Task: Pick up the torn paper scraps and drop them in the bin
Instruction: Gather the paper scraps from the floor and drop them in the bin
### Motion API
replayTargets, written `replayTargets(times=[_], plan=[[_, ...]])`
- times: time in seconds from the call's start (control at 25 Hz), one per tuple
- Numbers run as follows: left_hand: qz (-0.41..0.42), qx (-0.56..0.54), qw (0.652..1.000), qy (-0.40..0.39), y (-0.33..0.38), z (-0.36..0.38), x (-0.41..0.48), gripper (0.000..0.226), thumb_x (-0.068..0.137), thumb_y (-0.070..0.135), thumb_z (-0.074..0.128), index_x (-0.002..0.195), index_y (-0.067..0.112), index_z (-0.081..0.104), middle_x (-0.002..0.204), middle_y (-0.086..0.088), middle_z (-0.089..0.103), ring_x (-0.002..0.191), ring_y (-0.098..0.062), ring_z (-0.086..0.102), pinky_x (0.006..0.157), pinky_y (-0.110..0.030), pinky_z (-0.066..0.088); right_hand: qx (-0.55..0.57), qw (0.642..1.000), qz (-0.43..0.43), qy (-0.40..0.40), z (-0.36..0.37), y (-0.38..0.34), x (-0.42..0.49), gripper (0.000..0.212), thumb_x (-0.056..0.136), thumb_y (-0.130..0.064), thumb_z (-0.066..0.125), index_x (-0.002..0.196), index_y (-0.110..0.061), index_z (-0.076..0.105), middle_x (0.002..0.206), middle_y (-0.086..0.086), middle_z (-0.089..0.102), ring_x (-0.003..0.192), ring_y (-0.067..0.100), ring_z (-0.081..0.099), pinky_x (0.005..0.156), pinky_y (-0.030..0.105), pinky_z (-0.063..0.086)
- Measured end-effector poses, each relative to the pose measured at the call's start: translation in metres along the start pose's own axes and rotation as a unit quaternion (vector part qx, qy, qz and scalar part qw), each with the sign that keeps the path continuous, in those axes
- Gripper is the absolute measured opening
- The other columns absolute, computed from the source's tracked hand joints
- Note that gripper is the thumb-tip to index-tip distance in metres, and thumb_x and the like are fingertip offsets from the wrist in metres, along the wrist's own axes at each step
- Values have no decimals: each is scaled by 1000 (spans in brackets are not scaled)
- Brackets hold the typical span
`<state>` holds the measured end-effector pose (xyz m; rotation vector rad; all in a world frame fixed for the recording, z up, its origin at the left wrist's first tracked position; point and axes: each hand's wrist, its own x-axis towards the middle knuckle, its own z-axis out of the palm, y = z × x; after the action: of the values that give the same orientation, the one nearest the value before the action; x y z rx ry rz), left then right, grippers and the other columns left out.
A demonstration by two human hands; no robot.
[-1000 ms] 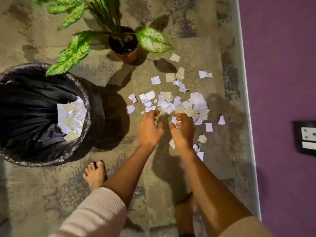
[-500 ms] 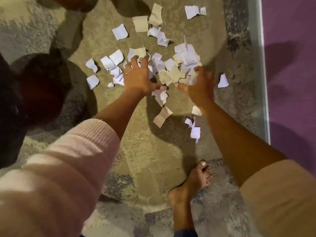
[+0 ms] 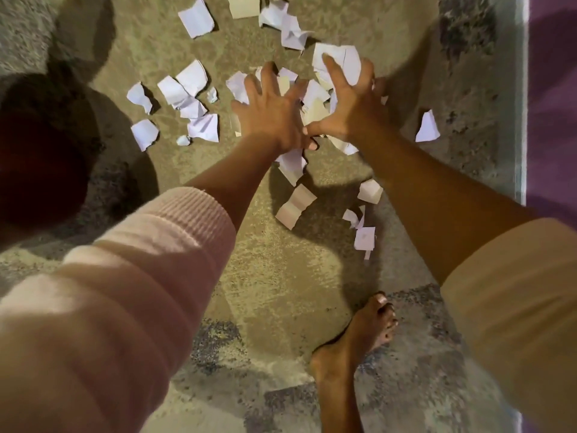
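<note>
Left hand point(image 3: 270, 115), right hand point(image 3: 349, 107) spread atop paper scraps point(image 3: 315, 101).

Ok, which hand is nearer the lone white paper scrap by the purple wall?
Right. The right hand is just left of the lone white paper scrap; the left hand is farther left.

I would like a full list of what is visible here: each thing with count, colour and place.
floor: one, mottled beige-grey, most of the view
paper scraps: many, white and some beige, scattered on the floor, densest upper centre
wall: one, purple, right edge
dark round shape: one, black, left edge, too dark to identify
left sleeve: one, pale pink, lower left
right sleeve: one, cream, lower right
bare foot: one, bottom centre
left hand: one, fingers spread on the scraps
right hand: one, fingers spread on the scraps
</note>
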<state>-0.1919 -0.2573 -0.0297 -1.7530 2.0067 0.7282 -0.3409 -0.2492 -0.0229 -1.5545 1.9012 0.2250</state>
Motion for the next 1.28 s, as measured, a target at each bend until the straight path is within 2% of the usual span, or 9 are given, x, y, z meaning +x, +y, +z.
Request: replayTargets(times=[0.08,0.2,0.4,0.52,0.68,0.84,1.0,1.12,1.28], plan=[[3,13,999,43,1,9,-4,80,71,52,75,138,45,32,153,-10,21,137,-40,23,93,-60,38,-28,997,-17,65,16,2,-9,94,64,-55,77,144,-42,28,151,12,22,132,37,31,99,50,44],[12,-18,997,76,-3,16,-9,60,80,31,70,134,40,45,146,-10,32,130,-37,32,84,-53,45,-39,988,-30,149,35,9,-22,74,69,-47,77,133,-39,42,143,11,37,128,32,38,83,46,52],[53,-76,993,73,-14,19,-21,46,84,13,60,127,28,57,140,-12,38,124,-36,39,83,-45,50,-18,985,-8,169,51,11,-35,57,74,-27,77,123,-35,51,136,11,44,125,30,42,84,39,53],[49,-138,987,62,-20,22,-29,40,82,10,62,120,22,63,131,-12,45,116,-34,47,87,-42,47,19,985,7,169,52,9,-39,43,77,-10,74,113,-27,59,130,9,48,123,28,46,84,39,55],[27,-224,971,83,-24,23,-42,40,78,-2,58,111,17,70,116,-12,52,101,-29,57,81,-28,46,115,981,30,155,43,11,-48,25,81,2,62,95,-19,62,129,6,49,120,27,51,86,39,56],[4,-307,948,79,-29,13,-56,29,80,-1,63,104,13,71,114,-15,54,99,-30,62,89,-34,53,174,970,49,164,29,10,-65,22,79,5,58,90,-13,63,128,9,48,122,29,50,91,34,53],[-16,-363,928,87,-40,-2,-77,21,81,4,69,99,16,72,114,-13,55,99,-23,63,90,-22,51,181,968,72,160,17,-2,-85,17,83,0,61,90,-14,64,125,10,47,120,29,54,90,29,52],[-38,-391,915,92,-52,-15,-96,24,81,3,67,97,20,72,113,-10,56,100,-23,62,96,-31,52,200,963,76,166,6,-18,-102,18,82,1,63,88,-16,64,123,10,48,116,29,56,87,27,52],[-54,-419,902,91,-72,-45,-125,25,79,1,71,96,19,73,116,-9,56,105,-22,61,100,-34,50,200,960,66,182,-18,-47,-121,15,79,-1,67,87,-15,64,119,10,49,111,31,57,84,29,51]])
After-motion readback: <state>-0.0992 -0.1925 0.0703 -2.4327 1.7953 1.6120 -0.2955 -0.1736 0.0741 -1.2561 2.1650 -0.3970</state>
